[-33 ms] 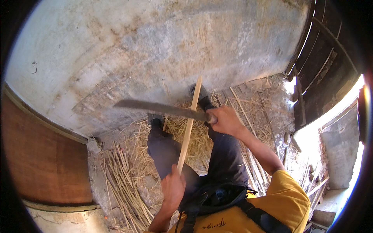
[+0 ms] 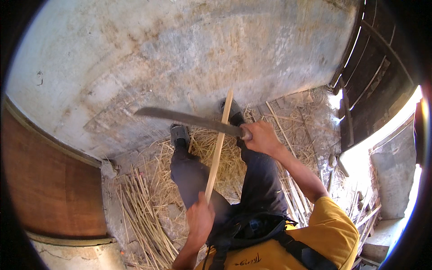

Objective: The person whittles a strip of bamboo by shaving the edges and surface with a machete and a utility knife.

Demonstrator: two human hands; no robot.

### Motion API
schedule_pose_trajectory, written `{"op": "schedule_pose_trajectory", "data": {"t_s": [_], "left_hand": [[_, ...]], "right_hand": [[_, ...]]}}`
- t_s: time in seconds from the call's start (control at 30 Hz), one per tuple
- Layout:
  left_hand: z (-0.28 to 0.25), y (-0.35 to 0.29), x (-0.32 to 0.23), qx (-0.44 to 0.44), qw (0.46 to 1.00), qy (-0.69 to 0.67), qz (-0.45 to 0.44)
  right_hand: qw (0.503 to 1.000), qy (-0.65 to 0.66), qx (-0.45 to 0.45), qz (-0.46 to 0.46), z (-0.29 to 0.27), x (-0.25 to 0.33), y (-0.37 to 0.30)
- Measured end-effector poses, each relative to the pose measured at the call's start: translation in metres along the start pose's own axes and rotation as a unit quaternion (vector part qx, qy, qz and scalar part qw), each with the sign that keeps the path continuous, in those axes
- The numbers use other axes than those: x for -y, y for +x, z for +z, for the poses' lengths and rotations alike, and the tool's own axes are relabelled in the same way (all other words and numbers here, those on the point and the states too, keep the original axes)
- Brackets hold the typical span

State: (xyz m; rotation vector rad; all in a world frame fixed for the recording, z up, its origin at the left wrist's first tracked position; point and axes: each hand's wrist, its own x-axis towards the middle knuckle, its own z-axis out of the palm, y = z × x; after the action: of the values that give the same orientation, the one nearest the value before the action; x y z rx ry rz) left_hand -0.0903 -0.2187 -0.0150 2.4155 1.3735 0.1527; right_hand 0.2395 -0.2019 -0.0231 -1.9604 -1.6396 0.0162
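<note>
The pale stick (image 2: 216, 157) slants above straw (image 2: 231, 177), its near end wrapped by the left hand (image 2: 200, 219), apparently for steadiness. The knife (image 2: 189, 119) crosses it, handle (image 2: 246, 133) clenched by the right hand (image 2: 263, 138), seemingly for control; contact is unclear.

- The left hand (image 2: 200, 218) is gripping the lower end of a pale wooden strip (image 2: 215, 164).
- The strip is slanting upward from this hand, its upper tip pointing toward the stained wall (image 2: 193, 58).
- The right hand (image 2: 263, 138) is holding a long dark blade (image 2: 180, 118) by its handle.
- The blade is extending leftward and crossing the upper part of the strip; edge contact is not showing clearly.
- Loose shavings (image 2: 206, 146) are covering the floor between the legs.
- Thin strips (image 2: 146, 216) are lying in a pile left of the person.
- A black bag (image 2: 256, 227) is resting against the yellow shirt (image 2: 333, 225).
- A brown panel (image 2: 54, 184) is standing at far left.
</note>
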Motion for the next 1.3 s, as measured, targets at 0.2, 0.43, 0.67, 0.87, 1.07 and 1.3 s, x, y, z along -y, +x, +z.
{"op": "schedule_pose_trajectory", "data": {"t_s": [0.2, 0.43, 0.67, 0.87, 1.07, 1.3], "left_hand": [[-0.003, -0.002, 0.004, 0.008, 1.0, -0.017, 0.001], [-0.015, -0.025, 0.017, 0.033, 0.999, -0.017, -0.033], [-0.019, -0.02, 0.037, -0.014, 0.991, -0.122, -0.053], [-0.015, 0.002, 0.034, -0.058, 0.968, -0.238, -0.058], [-0.01, 0.017, 0.034, -0.05, 0.975, -0.214, -0.045], [-0.008, 0.029, 0.025, -0.02, 0.984, -0.174, 0.003]], "right_hand": [[0.999, 0.011, 0.047, -0.022, -0.005, 0.028, -0.013], [0.978, 0.137, -0.107, 0.117, -0.003, -0.108, 0.044], [0.917, 0.133, -0.184, 0.328, 0.089, -0.264, -0.078], [0.825, -0.03, 0.001, 0.564, 0.166, -0.266, -0.248], [0.782, -0.001, 0.089, 0.617, 0.19, -0.22, -0.344], [0.784, -0.023, 0.148, 0.603, 0.2, -0.219, -0.361]]}}
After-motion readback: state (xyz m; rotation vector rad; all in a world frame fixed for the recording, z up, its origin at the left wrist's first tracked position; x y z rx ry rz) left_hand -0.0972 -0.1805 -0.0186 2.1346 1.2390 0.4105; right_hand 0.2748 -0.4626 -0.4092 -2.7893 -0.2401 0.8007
